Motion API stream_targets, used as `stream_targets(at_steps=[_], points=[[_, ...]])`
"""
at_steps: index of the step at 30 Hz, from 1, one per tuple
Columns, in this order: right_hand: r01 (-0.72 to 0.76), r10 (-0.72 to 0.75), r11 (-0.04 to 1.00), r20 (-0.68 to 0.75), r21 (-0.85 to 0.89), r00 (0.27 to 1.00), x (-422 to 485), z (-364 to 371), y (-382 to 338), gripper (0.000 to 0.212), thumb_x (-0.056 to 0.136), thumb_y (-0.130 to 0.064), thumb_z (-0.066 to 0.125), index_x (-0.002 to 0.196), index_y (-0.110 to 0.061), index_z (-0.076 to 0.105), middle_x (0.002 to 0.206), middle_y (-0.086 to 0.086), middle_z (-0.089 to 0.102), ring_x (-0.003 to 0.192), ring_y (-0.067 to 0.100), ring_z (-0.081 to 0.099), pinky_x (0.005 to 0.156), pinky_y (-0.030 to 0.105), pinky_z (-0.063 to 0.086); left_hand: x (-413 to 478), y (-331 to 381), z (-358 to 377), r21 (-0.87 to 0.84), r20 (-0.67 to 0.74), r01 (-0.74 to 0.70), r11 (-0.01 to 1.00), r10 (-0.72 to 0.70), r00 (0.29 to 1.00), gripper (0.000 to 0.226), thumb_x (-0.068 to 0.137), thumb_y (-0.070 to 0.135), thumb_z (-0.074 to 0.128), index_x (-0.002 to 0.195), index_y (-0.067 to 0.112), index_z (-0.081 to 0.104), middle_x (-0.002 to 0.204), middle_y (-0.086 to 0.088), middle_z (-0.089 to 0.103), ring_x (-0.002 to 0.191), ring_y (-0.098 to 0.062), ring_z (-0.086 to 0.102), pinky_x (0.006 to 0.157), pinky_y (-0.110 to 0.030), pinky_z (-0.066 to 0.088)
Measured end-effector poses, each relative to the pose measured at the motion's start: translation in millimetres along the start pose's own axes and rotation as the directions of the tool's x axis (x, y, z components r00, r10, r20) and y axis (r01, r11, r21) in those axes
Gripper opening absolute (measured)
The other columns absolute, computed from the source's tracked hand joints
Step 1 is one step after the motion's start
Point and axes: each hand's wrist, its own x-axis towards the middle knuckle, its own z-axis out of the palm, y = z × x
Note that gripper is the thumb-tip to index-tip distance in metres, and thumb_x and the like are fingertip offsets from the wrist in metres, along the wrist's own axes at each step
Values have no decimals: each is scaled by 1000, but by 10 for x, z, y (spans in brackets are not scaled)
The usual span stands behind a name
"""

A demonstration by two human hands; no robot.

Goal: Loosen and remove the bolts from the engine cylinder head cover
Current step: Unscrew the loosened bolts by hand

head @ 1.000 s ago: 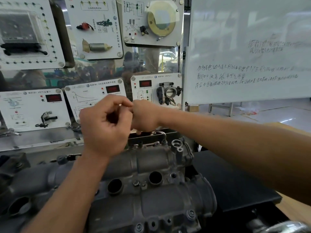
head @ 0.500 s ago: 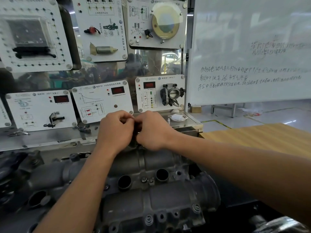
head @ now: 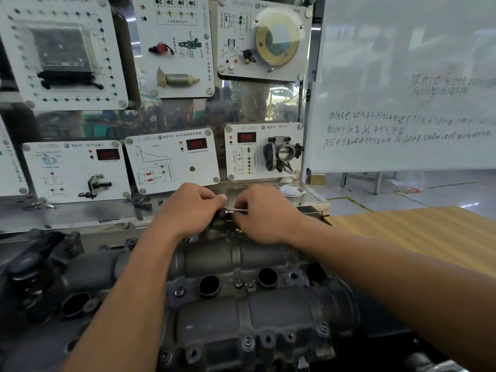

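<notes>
Workshop walls fill the back, and a big board in the upper left of the frame holds six whole white panels, three up top and three below. Each lower panel has one red number screen, so three screens. Small round blue badges sit on the panels, but the print beside them is too small to read. One lower panel holds a dark metal valve. A whiteboard fills the upper right, with handwriting in two spots; the marks are too blurry to read. A wooden table shows at the right, and one small white dish sits on the steel shelf.

The engine cylinder head cover is dark grey metal and fills the lower middle of the frame. It has three round holes on top. One bolt sits at its near edge, with more along that edge.

Both hands are at the far edge of the cover, in the middle of the frame. The right hand has its fingers curled and pinches a thin silver piece. The left hand is just beside it, fingers curled in. I cannot tell what the left fingers hold.
</notes>
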Motion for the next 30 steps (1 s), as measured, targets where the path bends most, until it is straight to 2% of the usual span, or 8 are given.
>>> stream_targets(at_steps=[3, 7, 11, 14, 17, 20, 25, 30], points=[[38, -31, 995, 79, -92, 996, -28, -119, 146, 36, 92, -28, 61, 58, -26, 49, 62, -11, 49, 68, 19, 53, 63, 27, 37, 3, 7, 29, 8, 36, -52, 999, 52, 998, 30, 85, 49, 71, 71, 23, 75, 59, 9, 68, 52, 1, 58, 55, -24, 41], [141, -106, 975, 195, -174, 975, 4, -320, 252, 42, 98, -36, 59, 58, -28, 50, 56, -12, 48, 53, 2, 45, 52, 21, 31, 18, 33, 91, -17, 100, -128, 992, 129, 987, 17, 82, 43, 77, 86, 26, 73, 76, 8, 69, 70, -10, 65, 60, -25, 46], [265, -141, 907, 358, -327, 923, 55, -422, 258, 40, 103, -43, 45, 74, -20, 60, 65, -8, 53, 60, 7, 49, 62, 32, 41, 49, 25, 173, 182, 177, -314, 932, 283, 943, 13, 90, 34, 70, 100, 27, 75, 79, 14, 57, 71, 0, 51, 61, -17, 34], [324, -138, 861, 432, -393, 891, 72, -501, 258, 45, 105, -47, 37, 76, -20, 58, 69, -7, 54, 63, 6, 49, 61, 33, 40, 55, 15, 210, 83, 205, -360, 929, 338, 919, 16, 95, 26, 65, 107, 26, 76, 85, 21, 62, 80, 6, 55, 72, -18, 39], [366, -108, 815, 503, -449, 857, 125, -559, 273, 46, 106, -47, 34, 80, -17, 58, 72, -5, 55, 65, 11, 52, 62, 32, 36, 69, 4, 219, 69, 219, -362, 930, 340, 915, 17, 97, 24, 61, 103, 28, 77, 74, 21, 64, 71, 7, 56, 67, -20, 40], [378, -84, 814, 554, -441, 828, 191, -584, 284, 45, 106, -43, 36, 79, -14, 58, 71, -2, 55, 66, 15, 52, 67, 33, 37, 79, 5, 231, 101, 226, -353, 930, 324, 918, 19, 99, 26, 59, 103, 33, 76, 75, 18, 68, 71, 1, 58, 65, -19, 41], [386, -104, 829, 566, -405, 818, 236, -578, 295, 46, 106, -40, 41, 67, -16, 52, 65, -1, 53, 62, 16, 50, 67, 32, 36, 53, 30, 227, 133, 220, -360, 924, 326, 919, 20, 99, 25, 58, 106, 30, 76, 88, 9, 73, 83, -10, 62, 76, -28, 47], [275, -153, 941, 479, -197, 865, 225, -770, 269, 44, 105, -36, 47, 65, -22, 61, 56, -10, 55, 52, 5, 49, 59, 21, 37, 70, 76, 206, 61, -15, -452, 890, 453, 891, 23, 96, 16, 60, 113, 24, 74, 91, 15, 60, 85, 0, 52, 75, -14, 36]])
